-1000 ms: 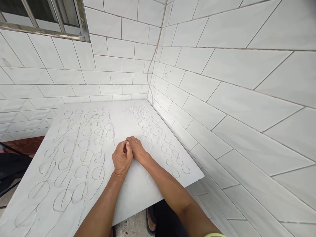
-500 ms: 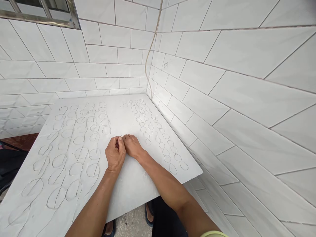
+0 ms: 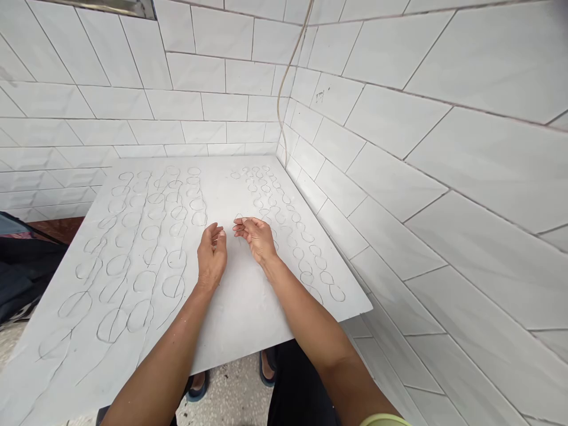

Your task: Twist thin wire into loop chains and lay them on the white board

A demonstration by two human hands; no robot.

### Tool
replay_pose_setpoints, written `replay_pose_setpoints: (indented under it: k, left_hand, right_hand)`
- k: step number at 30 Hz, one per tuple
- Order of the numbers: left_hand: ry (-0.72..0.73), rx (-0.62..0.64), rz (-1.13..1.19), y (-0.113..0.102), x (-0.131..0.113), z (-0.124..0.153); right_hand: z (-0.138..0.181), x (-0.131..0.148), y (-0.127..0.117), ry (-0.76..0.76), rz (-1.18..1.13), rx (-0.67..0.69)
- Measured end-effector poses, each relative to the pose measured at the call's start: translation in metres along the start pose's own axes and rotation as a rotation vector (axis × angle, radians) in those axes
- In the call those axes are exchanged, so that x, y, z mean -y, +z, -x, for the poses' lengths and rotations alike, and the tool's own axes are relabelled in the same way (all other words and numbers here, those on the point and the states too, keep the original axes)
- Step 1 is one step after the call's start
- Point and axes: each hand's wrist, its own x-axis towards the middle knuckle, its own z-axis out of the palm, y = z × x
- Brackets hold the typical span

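Both my hands hover over the middle of a white board [image 3: 248, 322] set in a tiled corner. My left hand [image 3: 212, 255] has its fingers loosely spread and holds nothing. A short gap away, my right hand [image 3: 258, 238] pinches a thin clear wire loop [image 3: 238, 220] between thumb and fingertips, just above the board. Rows of larger wire loops [image 3: 142, 236] lie on the board to the left of my hands. Rows of smaller loops [image 3: 286, 216] run along its right side.
White tiled walls close in behind and on the right. A thin cord [image 3: 288, 71] hangs down the corner. A dark bag or cloth [image 3: 26, 266] sits off the board's left edge. My sandalled feet [image 3: 266, 370] show below the front edge.
My hands were pressed together working at one spot; now they have drawn apart, the left opening, the right lifting with a loop. The view has tilted down slightly.
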Motion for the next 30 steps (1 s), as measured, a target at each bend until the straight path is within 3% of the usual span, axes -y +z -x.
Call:
replay_pose_setpoints:
  k: [4,7,14,19,22,30]
  left_hand:
    - [0.017,0.086,0.024,0.002,0.005,0.0]
    - [0.038,0.071,0.036,0.003,0.007,0.0]
    - [-0.001,0.046,0.075,0.001,0.005,-0.002]
    - [-0.014,0.046,0.013,-0.003,0.003,-0.004]
    - [0.013,-0.027,-0.051,-0.006,0.003,-0.008]
    - [-0.081,-0.285,0.119,-0.01,-0.009,-0.008]
  right_hand:
    - [0.004,0.002,0.002,0.061,-0.204,0.139]
    - [0.007,0.005,0.004,0.1,-0.239,0.167]
    - [0.005,0.004,0.002,0.134,-0.037,0.137]
    - [0.003,0.004,-0.006,0.058,0.183,0.153]
    - [0.004,0.005,-0.007,0.026,0.269,0.178]
    - [0.006,0.002,0.0,-0.114,0.301,-0.108]
